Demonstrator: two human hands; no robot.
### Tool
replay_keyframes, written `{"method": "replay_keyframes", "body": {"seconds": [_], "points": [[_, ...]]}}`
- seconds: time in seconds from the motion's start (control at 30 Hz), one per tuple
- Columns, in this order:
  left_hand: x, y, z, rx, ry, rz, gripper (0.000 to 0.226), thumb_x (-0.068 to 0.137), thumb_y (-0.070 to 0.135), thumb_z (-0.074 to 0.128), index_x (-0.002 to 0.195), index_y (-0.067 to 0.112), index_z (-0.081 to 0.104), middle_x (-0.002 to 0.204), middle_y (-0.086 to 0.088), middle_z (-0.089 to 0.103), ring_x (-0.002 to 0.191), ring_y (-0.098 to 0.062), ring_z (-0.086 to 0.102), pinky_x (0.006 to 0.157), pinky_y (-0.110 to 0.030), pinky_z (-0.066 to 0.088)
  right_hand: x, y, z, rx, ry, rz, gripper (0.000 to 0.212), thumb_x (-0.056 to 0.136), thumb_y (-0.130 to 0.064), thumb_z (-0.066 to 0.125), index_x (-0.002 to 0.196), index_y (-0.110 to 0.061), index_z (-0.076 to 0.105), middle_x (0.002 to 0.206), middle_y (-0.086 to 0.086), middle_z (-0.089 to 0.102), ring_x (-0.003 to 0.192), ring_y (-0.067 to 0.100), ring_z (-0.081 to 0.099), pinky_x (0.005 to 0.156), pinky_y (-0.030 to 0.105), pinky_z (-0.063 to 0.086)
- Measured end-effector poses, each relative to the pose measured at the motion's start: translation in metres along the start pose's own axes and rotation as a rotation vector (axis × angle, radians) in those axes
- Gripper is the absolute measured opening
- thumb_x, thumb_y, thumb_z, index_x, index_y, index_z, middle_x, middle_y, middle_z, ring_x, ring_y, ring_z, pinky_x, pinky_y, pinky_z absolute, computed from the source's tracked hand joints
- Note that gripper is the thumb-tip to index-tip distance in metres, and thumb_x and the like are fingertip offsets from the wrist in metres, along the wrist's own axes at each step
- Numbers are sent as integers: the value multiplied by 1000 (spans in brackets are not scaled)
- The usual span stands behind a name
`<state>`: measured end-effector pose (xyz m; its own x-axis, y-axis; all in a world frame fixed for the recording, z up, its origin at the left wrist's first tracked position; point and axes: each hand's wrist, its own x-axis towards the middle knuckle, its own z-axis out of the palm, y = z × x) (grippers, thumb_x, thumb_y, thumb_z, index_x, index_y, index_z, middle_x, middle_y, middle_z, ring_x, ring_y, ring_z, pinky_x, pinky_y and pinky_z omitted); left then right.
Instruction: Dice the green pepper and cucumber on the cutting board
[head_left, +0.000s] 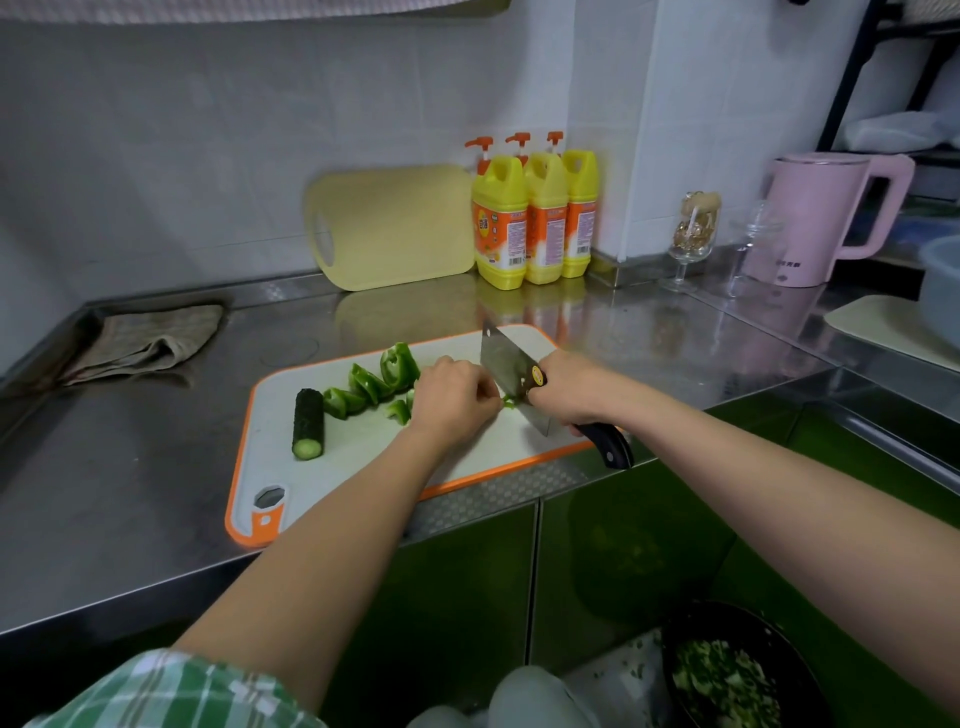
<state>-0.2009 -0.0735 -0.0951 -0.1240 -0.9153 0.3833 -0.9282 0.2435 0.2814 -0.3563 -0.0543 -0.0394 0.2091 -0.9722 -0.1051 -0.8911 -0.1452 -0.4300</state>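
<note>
A white cutting board (363, 452) with an orange rim lies on the steel counter. A dark green cucumber piece (308, 423) rests on its left part. Several green pepper strips (382, 379) lie in a row behind my left hand. My left hand (454, 397) presses a pepper piece (508, 401) down, mostly hiding it. My right hand (569, 387) grips a cleaver (511, 376) by its black handle, with the blade standing on the board right beside my left fingers.
A folded cloth (150, 340) lies at the back left. A yellow board (389, 226) and three yellow detergent bottles (535, 218) stand against the wall. Glasses (693, 239) and a pink kettle (826, 218) stand to the right. A black bin (737, 670) with scraps sits on the floor.
</note>
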Motion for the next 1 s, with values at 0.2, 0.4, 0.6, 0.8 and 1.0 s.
{"method": "replay_keyframes", "body": {"seconds": [0.2, 0.4, 0.6, 0.8, 1.0], "points": [[-3, -3, -1, -39, -2, 15, 16, 79, 35, 68, 86, 23, 76, 82, 1, 72, 89, -24, 56, 71, -34, 48, 11, -1, 9, 3, 84, 13, 9, 88, -9, 47, 79, -8, 49, 76, 15, 60, 55, 30, 62, 55, 36, 53], [-5, -9, -6, -49, -9, 33, 12, 77, 33, 70, 82, 23, 75, 75, 7, 69, 88, -22, 54, 69, -31, 44, 3, 0, -3, 96, 61, -10, 10, 93, -8, 44, 84, -5, 46, 72, 13, 51, 50, 27, 55, 49, 32, 48], [-7, -6, -4, -78, -4, -9, 11, 79, 30, 70, 82, 21, 75, 76, 5, 69, 91, -22, 52, 68, -31, 43, 9, 0, 10, 18, 41, 12, 6, 87, -9, 47, 84, -5, 51, 71, 17, 60, 52, 31, 60, 48, 31, 50], [-9, -4, -4, -87, 7, -30, 12, 80, 32, 72, 83, 21, 75, 79, 3, 70, 94, -22, 52, 70, -32, 43, 13, 1, 11, 111, 134, -11, 13, 90, -9, 45, 77, -8, 46, 72, 16, 56, 55, 34, 62, 50, 35, 50], [-8, -5, -3, -93, 13, -59, 17, 80, 34, 75, 86, 19, 77, 85, -3, 72, 98, -24, 52, 76, -36, 46, 6, -4, 5, 45, 26, -1, 10, 89, -7, 46, 79, -5, 49, 67, 17, 57, 47, 28, 56, 42, 26, 44]]}}
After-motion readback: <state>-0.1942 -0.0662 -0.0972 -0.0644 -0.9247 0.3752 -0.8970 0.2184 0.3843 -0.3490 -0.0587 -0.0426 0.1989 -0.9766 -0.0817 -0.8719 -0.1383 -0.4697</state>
